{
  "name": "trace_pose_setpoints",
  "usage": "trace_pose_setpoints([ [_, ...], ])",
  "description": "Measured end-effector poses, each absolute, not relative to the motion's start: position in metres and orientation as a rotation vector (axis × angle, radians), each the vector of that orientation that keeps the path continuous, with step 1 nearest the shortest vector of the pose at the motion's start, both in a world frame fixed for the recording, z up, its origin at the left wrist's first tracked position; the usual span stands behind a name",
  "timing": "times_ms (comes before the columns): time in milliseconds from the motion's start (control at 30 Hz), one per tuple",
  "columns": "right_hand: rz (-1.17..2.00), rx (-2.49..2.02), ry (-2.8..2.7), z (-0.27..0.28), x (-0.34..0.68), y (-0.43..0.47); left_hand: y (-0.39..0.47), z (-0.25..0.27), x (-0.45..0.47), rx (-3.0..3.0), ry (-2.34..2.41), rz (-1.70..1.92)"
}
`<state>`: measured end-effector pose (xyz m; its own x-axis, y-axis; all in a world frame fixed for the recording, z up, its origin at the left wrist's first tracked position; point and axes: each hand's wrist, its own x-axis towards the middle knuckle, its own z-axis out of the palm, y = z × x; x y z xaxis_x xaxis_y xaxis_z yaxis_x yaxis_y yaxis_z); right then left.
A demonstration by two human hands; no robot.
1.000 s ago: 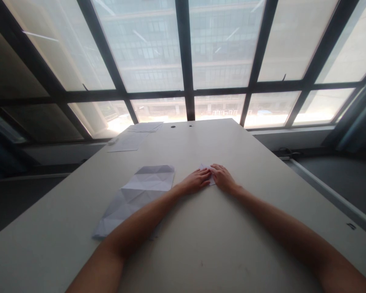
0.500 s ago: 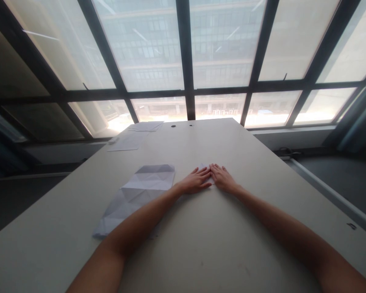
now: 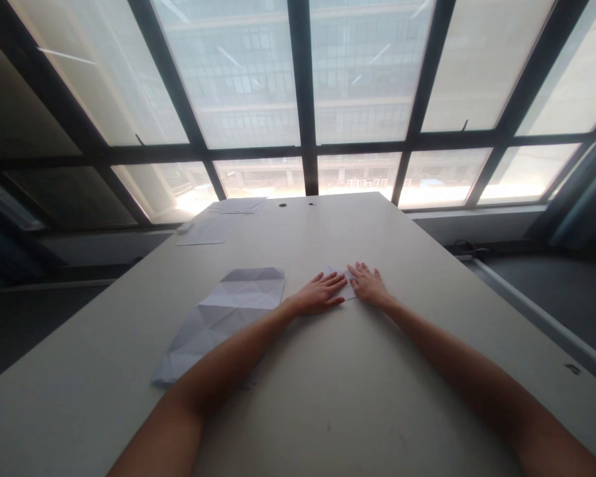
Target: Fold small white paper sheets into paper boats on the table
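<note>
A small piece of folded white paper (image 3: 348, 292) lies on the table, mostly covered by my hands. My left hand (image 3: 319, 293) rests flat on its left part, fingers stretched out to the right. On the right edge of the paper is my right hand (image 3: 368, 285), its fingers spread and pointing away from me. A narrow strip of the paper shows between the two hands. To the left, partly behind my left forearm, lies a larger creased sheet of paper (image 3: 243, 298) with a pattern of fold lines.
The white table (image 3: 338, 391) stretches away to large windows (image 3: 248, 73). Several loose sheets (image 3: 206, 232) lie at its far left. A round hole (image 3: 283, 205) is near the far edge. A small dark mark (image 3: 573, 368) sits near the right edge.
My right hand has slid a little to the right, away from my left hand, so more of the small paper shows. My left hand has hardly moved.
</note>
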<state>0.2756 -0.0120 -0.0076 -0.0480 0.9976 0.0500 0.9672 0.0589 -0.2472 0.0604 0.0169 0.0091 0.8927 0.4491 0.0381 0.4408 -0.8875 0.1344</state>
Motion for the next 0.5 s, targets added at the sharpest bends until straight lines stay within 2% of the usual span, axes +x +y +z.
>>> trace_pose_setpoints([
  [300,0.158,-2.206,-1.891,-0.008,0.297,-0.012,0.012,0.018,0.06,2.936,0.687,0.076],
  [500,0.114,-2.081,-1.826,-0.004,0.295,-0.016,0.011,0.018,0.06,2.922,0.687,0.107],
])
